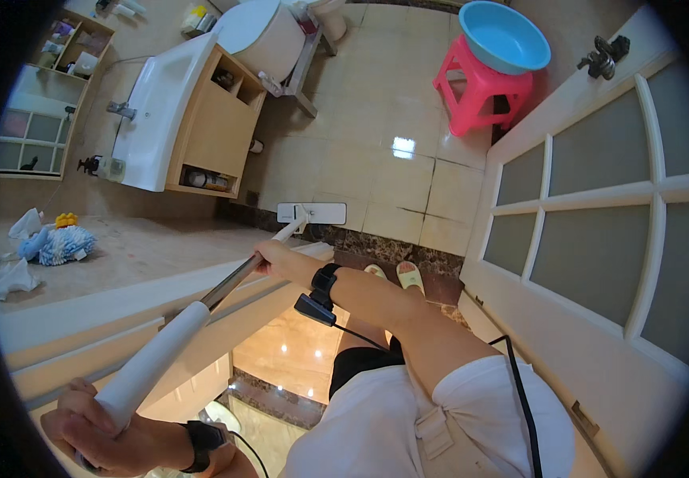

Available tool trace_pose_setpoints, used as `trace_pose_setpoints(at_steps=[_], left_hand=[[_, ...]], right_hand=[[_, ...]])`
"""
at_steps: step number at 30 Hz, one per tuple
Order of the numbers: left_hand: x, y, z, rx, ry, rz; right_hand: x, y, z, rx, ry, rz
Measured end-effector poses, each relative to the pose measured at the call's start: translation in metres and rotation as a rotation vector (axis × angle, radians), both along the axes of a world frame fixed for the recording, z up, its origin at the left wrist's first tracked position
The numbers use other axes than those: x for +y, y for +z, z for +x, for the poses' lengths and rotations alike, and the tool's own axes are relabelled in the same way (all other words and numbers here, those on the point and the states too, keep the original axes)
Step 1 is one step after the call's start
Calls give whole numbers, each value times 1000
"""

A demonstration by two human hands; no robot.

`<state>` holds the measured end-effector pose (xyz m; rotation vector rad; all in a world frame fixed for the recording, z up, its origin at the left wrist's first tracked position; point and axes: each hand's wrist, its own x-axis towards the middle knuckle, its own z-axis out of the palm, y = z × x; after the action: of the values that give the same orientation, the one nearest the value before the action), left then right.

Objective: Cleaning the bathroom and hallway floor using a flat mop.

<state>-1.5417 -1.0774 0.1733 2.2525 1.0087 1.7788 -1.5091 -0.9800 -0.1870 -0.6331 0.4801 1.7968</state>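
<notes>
A flat mop's long handle [156, 361] slants from the lower left up to its rectangular white head [328, 213], which lies on the tiled floor just past the dark stone threshold. Wrapped around the thick white grip at the handle's top end is my left hand [96, 424]. Farther down, my right hand [270, 257] grasps the pole where the metal tube meets the white lower section. The underside of the mop head is hidden.
A white panelled door [565, 206] stands at the right. Beyond it a pink plastic stool [482, 89] bears a blue basin [503, 37]. A washbasin [162, 113] on a wooden cabinet [216, 128], a metal-framed stand [305, 77] and a dark threshold [392, 244] surround the floor.
</notes>
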Motion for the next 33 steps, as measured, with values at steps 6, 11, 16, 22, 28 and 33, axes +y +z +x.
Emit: trace_pose_setpoints(at_steps=[6, 11, 16, 22, 28, 33], left_hand=[[24, 41, -63, 520, 354, 452], [4, 29, -78, 277, 319, 474], [-19, -3, -121, -317, -411, -96], [-12, -24, -225, -292, -421, -186], [7, 12, -286, -196, -235, -6], [-1, 23, -307, -338, -514, -181]], right_hand=[[-49, 20, -2, -3, -88, -141], [-124, 47, -12, -57, -181, -170], [-184, 24, -31, -94, -294, -246], [-179, 9, -110, -220, -376, -343], [-156, 30, -198, -259, -393, -422], [-175, 63, -213, -135, -393, -518]])
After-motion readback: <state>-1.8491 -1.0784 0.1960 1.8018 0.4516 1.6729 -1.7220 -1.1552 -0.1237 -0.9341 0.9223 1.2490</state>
